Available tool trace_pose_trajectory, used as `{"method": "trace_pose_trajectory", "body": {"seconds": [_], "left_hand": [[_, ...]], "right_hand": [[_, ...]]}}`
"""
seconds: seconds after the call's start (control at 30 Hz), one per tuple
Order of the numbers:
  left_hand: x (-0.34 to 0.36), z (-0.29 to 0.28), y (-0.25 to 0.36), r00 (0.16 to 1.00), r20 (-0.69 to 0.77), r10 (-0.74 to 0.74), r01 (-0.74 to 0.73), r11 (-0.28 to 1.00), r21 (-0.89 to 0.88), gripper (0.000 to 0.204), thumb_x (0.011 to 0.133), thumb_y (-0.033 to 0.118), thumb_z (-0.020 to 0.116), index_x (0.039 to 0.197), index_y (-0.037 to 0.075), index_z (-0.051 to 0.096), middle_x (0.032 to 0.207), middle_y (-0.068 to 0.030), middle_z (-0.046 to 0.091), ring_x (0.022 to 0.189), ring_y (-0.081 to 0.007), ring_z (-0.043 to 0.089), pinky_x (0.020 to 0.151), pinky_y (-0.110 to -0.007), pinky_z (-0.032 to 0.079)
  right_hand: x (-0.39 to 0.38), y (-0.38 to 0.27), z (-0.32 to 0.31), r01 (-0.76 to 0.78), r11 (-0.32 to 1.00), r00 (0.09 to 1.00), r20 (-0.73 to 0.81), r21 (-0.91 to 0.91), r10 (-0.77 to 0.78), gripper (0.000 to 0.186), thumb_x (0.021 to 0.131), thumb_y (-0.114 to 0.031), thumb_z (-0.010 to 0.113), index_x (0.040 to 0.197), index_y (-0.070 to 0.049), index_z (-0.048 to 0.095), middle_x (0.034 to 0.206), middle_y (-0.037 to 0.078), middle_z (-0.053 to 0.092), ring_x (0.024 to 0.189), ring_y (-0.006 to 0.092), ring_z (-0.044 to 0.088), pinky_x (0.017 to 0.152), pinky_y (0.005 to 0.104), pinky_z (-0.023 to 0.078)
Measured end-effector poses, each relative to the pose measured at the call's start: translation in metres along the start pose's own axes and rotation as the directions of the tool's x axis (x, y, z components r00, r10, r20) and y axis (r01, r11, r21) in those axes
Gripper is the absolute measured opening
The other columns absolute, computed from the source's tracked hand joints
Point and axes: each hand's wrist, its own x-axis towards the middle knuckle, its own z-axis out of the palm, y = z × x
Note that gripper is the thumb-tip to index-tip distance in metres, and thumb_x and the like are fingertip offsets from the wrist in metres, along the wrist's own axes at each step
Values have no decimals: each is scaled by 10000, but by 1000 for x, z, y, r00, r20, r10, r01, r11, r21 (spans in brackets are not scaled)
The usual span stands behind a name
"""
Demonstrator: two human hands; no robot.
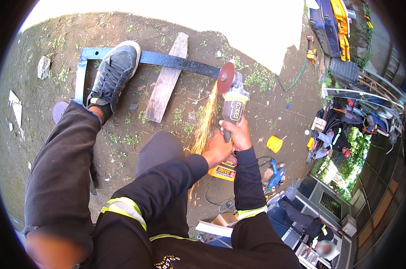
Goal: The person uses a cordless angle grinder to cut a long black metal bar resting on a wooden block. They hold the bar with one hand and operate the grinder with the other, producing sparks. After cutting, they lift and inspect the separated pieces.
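Observation:
My left hand point(217, 148) and my right hand point(237, 133) both grip a cordless angle grinder point(233, 106), whose yellow-and-black battery point(222, 172) hangs below. Its red-brown disc point(225, 78) meets the right end of a dark steel bar point(167, 59), with orange sparks point(205, 123) streaming down toward me. The bar forms a corner at the left with a shorter arm running toward me. My left shoe point(111, 74) rests on the bar, and a weathered plank point(160, 101) lies under it.
A yellow tub point(274, 143), a blue power tool point(274, 177) with cords, and another cordless tool point(311, 50) lie to the right. One co-worker point(339, 141) is at right, another point(301, 219) lower right, among piled materials. A purple disc point(59, 112) and stone point(43, 67) lie left.

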Motion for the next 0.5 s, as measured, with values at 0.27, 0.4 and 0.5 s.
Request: {"method": "trace_pose_trajectory", "body": {"seconds": [0.27, 0.4, 0.5], "left_hand": [[0, -3, 1, 1000, 9, 9, -9, 1000, -13, 565, 842, 93, 803, 1316, -45, 527, 1206, -225, 705, 1145, -342, 695, 962, -432, 536], [0, -3, 1, 999, 37, 7, -5, 999, -49, 554, 846, 65, 792, 1314, -56, 523, 1229, -227, 698, 1154, -340, 692, 978, -438, 532], [-1, -3, 0, 999, 41, 5, -4, 1000, -22, 560, 839, 65, 799, 1311, -61, 525, 1242, -231, 693, 1155, -346, 693, 973, -437, 539]], "right_hand": [[0, -2, 1, -8, 1000, 1000, 15, 14, 8, 380, 819, 15, 768, 1156, -37, 600, 928, 31, 668, 749, 138, 645, 683, 314, 556], [-1, -2, 3, -7, 1000, 1000, -11, 16, 7, 376, 822, 21, 769, 1147, -44, 593, 910, 29, 657, 729, 139, 637, 669, 313, 549], [-1, -2, 3, 17, 1000, 1000, -8, -26, -18, 376, 820, 21, 769, 1145, -46, 592, 907, 27, 655, 728, 137, 637, 669, 311, 550]]}}
